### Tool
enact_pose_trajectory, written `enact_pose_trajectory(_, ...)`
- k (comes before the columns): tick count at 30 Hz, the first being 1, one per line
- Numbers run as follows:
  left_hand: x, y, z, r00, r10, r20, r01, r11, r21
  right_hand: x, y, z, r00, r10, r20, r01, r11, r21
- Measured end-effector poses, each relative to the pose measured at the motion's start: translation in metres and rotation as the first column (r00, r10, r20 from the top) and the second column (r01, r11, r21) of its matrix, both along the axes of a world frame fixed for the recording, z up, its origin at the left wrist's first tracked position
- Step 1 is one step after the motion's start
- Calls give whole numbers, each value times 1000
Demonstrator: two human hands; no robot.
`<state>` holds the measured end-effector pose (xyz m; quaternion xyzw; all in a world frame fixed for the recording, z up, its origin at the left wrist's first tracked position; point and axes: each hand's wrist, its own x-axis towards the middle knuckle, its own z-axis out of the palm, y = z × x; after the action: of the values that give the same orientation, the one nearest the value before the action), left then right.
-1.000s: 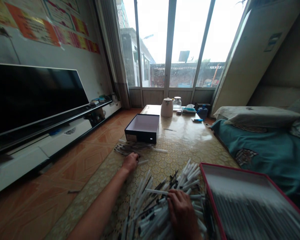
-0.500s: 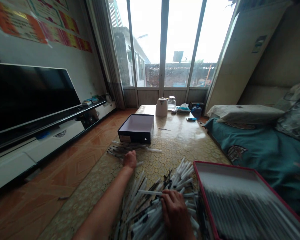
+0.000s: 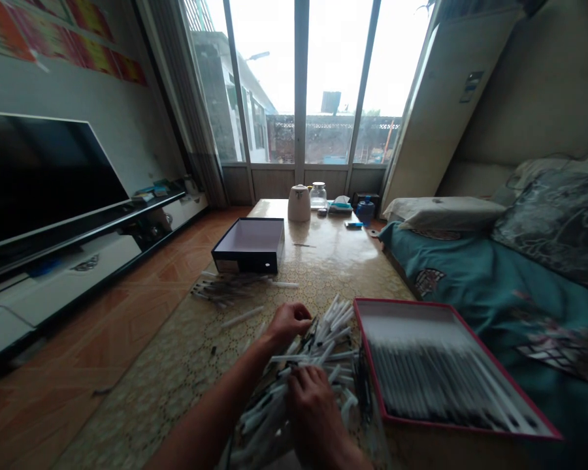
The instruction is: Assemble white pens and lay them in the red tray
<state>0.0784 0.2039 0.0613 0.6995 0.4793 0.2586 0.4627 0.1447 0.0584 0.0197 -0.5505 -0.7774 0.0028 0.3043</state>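
Note:
A heap of white pen barrels and dark refills lies on the low table in front of me. My left hand rests at the heap's far left edge with its fingers curled; what they hold is hidden. My right hand lies on top of the heap, fingers bent down into the pens. A red-rimmed tray full of lined-up pens sits just right of both hands. A smaller bunch of pens lies further left, in front of an open dark box.
At the table's far end stand a white kettle, a glass jar and a tissue box. A teal-covered sofa with cushions runs along the right. A television on a low stand is on the left.
My left hand has come back from the small bunch of pens by the dark box to the big heap. The view has swung left and down a little; a loose pen lies where that hand was.

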Motion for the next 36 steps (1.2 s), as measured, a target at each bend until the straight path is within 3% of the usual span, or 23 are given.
enact_pose_trajectory(3, -18, -17, 1, 988, 46, 150, -36, 997, -72, 14, -1, 1, 978, 15, -206, -28, 998, -60)
enact_pose_trajectory(5, -43, -27, 0, 914, 188, 360, -111, 968, -223, 24, 3, 4, 922, -9, -386, -33, 994, -101)
enact_pose_trajectory(8, -88, -42, -5, 780, 423, 461, -226, 877, -423, 36, 17, 10, 814, -129, -567, 42, 985, -165)
enact_pose_trajectory(10, -116, -51, -10, 674, 542, 502, -255, 809, -530, 41, 30, 13, 795, -183, -578, 96, 979, -179)
enact_pose_trajectory(12, -140, -55, -15, 561, 653, 509, -322, 739, -592, 43, 47, 13, 831, -190, -522, 129, 980, -151)
enact_pose_trajectory(14, -157, -52, -20, 504, 731, 459, -401, 670, -625, 42, 68, 12, 886, -181, -427, 149, 983, -109)
enact_pose_trajectory(16, -166, -41, -26, 560, 742, 369, -524, 662, -536, 38, 93, 8, 933, -175, -316, 157, 984, -82)
enact_pose_trajectory(19, -168, -14, -31, 747, 654, 124, -645, 757, -105, 28, 136, 2, 975, -187, -125, 170, 976, -133)
enact_pose_trajectory(21, -165, 6, -31, 815, 564, -132, -531, 819, 218, 21, 163, -3, 976, -218, 1, 214, 953, -216)
enact_pose_trajectory(23, -162, 20, -31, 784, 477, -397, -330, 862, 384, 15, 187, -7, 965, -252, 70, 262, 924, -277)
enact_pose_trajectory(25, -159, 28, -30, 697, 401, -594, -176, 899, 400, 11, 204, -11, 958, -276, 83, 288, 910, -298)
enact_pose_trajectory(28, -156, 27, -31, 607, 326, -725, -86, 934, 348, 6, 217, -15, 954, -286, 92, 300, 907, -296)
enact_pose_trajectory(32, -152, 18, -33, 609, 309, -730, -91, 942, 323, 2, 207, -10, 946, -298, 126, 322, 908, -270)
enact_pose_trajectory(36, -148, -1, -28, 649, 305, -697, -129, 947, 293, 12, 164, 2, 944, -295, 146, 325, 906, -271)
